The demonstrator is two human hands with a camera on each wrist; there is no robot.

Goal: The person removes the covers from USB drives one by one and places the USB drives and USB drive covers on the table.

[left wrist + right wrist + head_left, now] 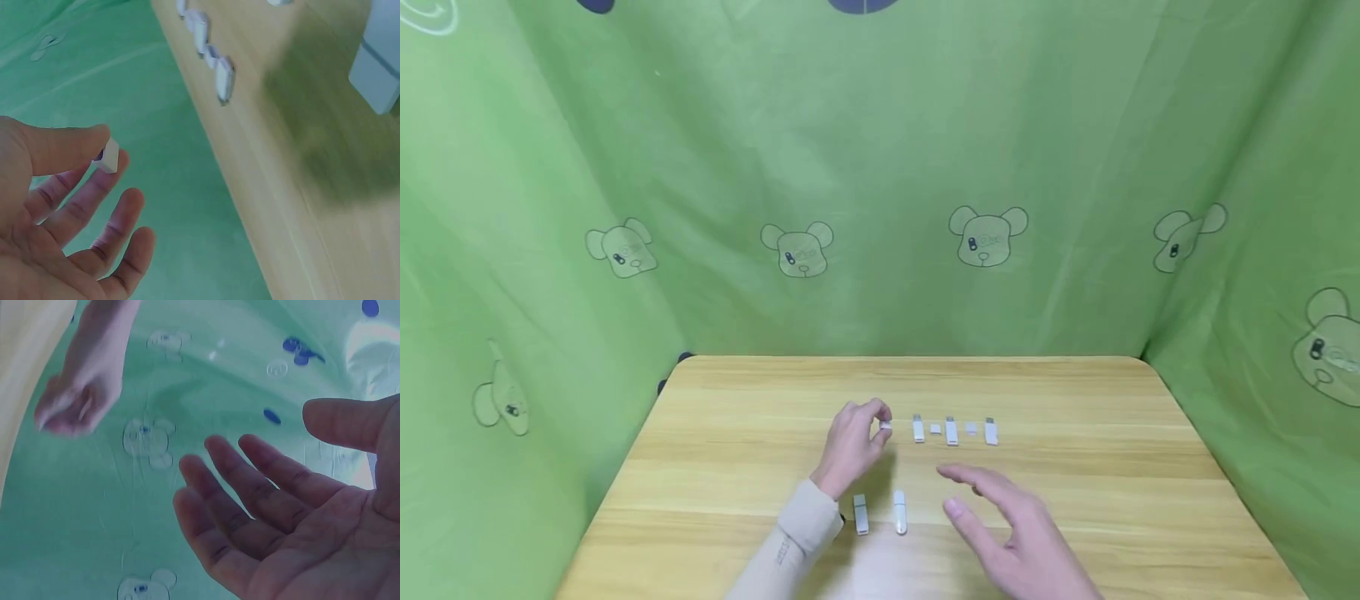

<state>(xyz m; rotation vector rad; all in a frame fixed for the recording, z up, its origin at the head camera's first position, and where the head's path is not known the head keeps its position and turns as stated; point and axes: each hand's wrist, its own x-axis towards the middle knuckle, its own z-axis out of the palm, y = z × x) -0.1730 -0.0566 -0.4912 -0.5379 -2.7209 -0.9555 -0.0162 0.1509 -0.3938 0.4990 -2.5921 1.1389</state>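
a pale-brown wood-grained tabletop with rounded corners (737,471) meets a creased green sheet printed with bear heads (880,125). three flat white oblong sticks with metal plugs (951,433) stand in a row, alternating with two small white block-shaped caps (936,429). nearer the viewer lie a white rectangular stick with a cross seam (861,517) and a glossy white round-ended stick (900,513). a third, small white angular cap (886,425) is left of the row, at the fingertips of the left hand (848,450), which pinches it against the thumb. the right hand (1011,527) is open, thumb spread from gently bent fingers, right of the nearer sticks.
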